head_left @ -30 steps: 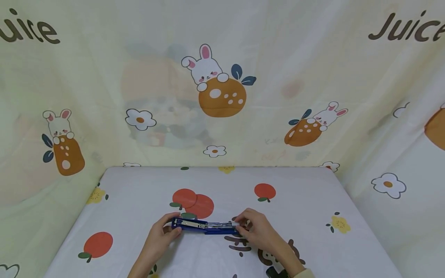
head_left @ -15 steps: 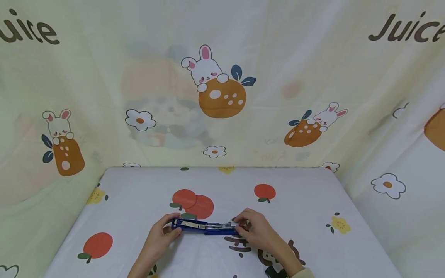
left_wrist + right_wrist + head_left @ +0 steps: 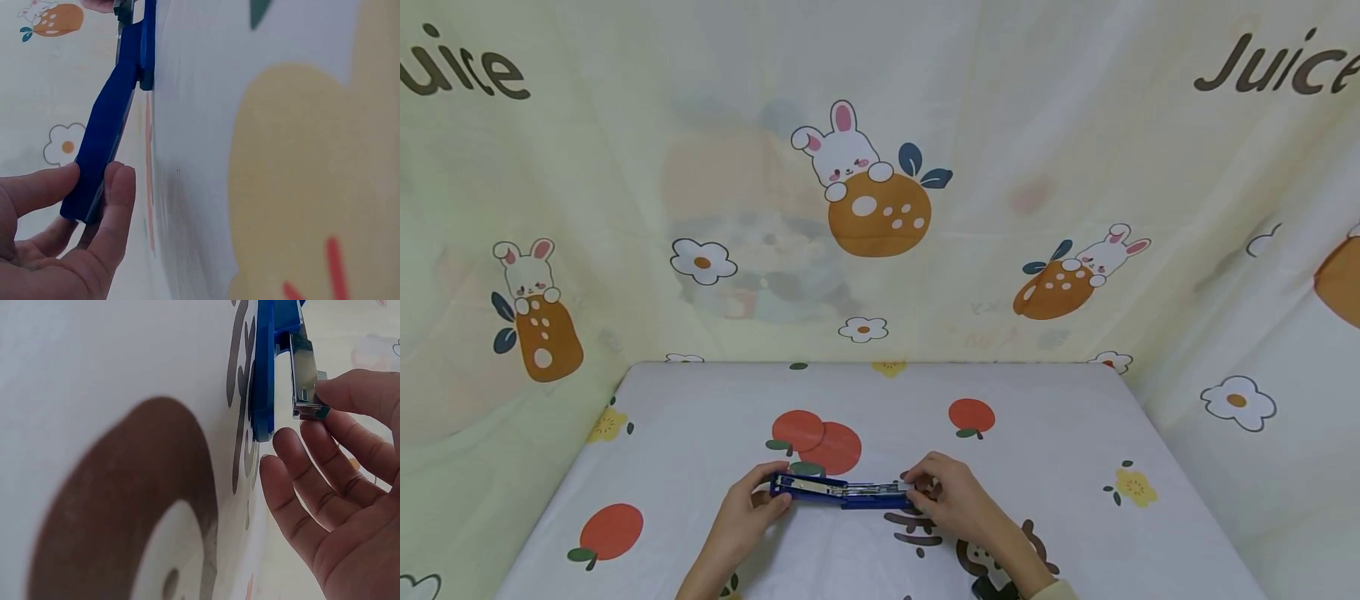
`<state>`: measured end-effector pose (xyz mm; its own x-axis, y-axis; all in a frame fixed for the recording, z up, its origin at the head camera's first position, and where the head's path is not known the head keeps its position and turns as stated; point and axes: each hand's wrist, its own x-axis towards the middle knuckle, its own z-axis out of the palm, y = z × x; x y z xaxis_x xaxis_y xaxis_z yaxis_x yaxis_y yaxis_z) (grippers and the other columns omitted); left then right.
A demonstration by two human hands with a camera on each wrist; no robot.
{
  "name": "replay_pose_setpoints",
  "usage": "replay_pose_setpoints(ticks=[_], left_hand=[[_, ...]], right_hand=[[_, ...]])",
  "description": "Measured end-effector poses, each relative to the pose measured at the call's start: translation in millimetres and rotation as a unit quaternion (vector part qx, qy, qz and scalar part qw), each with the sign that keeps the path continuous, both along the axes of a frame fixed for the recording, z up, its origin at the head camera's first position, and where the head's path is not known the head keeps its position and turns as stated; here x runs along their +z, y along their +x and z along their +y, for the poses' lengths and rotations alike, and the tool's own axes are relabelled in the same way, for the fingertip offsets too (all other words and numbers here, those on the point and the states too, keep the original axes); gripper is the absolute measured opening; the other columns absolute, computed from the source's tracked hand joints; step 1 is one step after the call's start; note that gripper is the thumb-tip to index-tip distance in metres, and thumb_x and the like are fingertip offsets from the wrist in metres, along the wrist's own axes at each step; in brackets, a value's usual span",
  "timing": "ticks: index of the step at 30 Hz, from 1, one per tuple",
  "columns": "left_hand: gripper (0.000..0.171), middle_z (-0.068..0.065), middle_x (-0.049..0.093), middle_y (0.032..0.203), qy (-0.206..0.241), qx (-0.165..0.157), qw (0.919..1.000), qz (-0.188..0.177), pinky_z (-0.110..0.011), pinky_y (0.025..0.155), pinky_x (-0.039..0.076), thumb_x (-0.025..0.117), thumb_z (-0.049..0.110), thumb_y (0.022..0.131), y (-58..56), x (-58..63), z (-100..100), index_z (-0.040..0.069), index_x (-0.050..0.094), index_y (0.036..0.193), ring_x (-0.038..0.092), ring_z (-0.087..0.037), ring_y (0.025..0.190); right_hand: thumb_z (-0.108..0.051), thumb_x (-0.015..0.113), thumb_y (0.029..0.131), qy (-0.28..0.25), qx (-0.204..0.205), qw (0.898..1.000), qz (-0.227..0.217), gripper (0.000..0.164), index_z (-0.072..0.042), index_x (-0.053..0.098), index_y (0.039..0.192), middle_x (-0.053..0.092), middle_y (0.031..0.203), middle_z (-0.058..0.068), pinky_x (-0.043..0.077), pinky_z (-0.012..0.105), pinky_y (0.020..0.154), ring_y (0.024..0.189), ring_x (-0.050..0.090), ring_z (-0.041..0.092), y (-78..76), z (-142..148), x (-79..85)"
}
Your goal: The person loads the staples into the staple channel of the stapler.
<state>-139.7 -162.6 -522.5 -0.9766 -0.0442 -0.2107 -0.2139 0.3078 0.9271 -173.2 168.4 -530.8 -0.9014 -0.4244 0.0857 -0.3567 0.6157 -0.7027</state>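
Observation:
A blue stapler (image 3: 842, 492) lies folded out nearly flat across the front of the table, its metal magazine (image 3: 304, 369) exposed above the blue base (image 3: 265, 375). My left hand (image 3: 750, 506) pinches the end of the raised cover (image 3: 103, 134) between thumb and fingers, the cover sloping up from the hinge. At the other end, my right hand (image 3: 951, 492) pinches the tip of the magazine with thumb and forefinger. A small ridged grey piece (image 3: 322, 375) shows beside the right thumb, like a strip of staples. The remaining right fingers are bent below, off the base.
Fruit and flowers are printed on the white tablecloth (image 3: 1037, 467). A patterned curtain (image 3: 985, 108) encloses the table at the back and both sides. By the right forearm, a black object (image 3: 995, 588) is cut off by the frame's lower edge.
Both hands and the stapler hold practically the same place. The whole head view has shifted very slightly downward.

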Motion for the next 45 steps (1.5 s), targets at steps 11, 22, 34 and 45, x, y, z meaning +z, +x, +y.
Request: replay_pose_setpoints(ticks=[11,22,34,45], left_hand=[[0.049,-0.02,0.062,0.142,-0.007,0.002,1.0,0.0,-0.022,0.078,0.063,0.07,-0.004,0.096,1.4,1.2,1.5,0.006,0.062,0.144,0.067,-0.018,0.096],[0.049,-0.021,0.062,0.142,-0.004,0.002,1.0,0.002,-0.022,0.077,0.063,0.07,-0.004,0.097,1.1,1.3,1.8,0.006,0.062,0.144,0.065,-0.017,0.094],[0.049,-0.021,0.062,0.143,0.003,-0.003,1.0,0.004,-0.022,0.076,0.063,0.07,-0.004,0.096,1.6,-0.8,-0.6,0.006,0.062,0.144,0.067,-0.017,0.093],[0.049,-0.021,0.062,0.143,0.003,-0.002,1.0,0.002,-0.022,0.077,0.063,0.07,-0.004,0.096,1.9,-0.7,-0.3,0.006,0.062,0.144,0.066,-0.017,0.092]], right_hand=[[-0.013,0.078,0.096,0.0,0.001,1.0,-0.011,0.012,-0.014,0.077,0.108,0.068,0.099,-0.006,0.061,0.023,0.075,0.086,0.061,0.005,-0.9,0.5,1.2],[-0.012,0.077,0.097,-0.002,0.008,1.0,-0.02,0.013,-0.014,0.077,0.11,0.068,0.1,-0.005,0.061,0.021,0.076,0.087,0.06,0.003,-2.3,2.1,0.3],[-0.015,0.075,0.098,0.016,0.007,1.0,-0.025,0.013,-0.014,0.075,0.111,0.066,0.099,-0.007,0.057,0.018,0.074,0.086,0.058,0.002,-1.3,0.1,-0.5],[-0.015,0.074,0.098,0.03,0.004,0.999,-0.024,0.013,-0.014,0.074,0.111,0.064,0.097,-0.009,0.057,0.019,0.074,0.085,0.059,0.005,-1.3,-1.2,-0.6]])
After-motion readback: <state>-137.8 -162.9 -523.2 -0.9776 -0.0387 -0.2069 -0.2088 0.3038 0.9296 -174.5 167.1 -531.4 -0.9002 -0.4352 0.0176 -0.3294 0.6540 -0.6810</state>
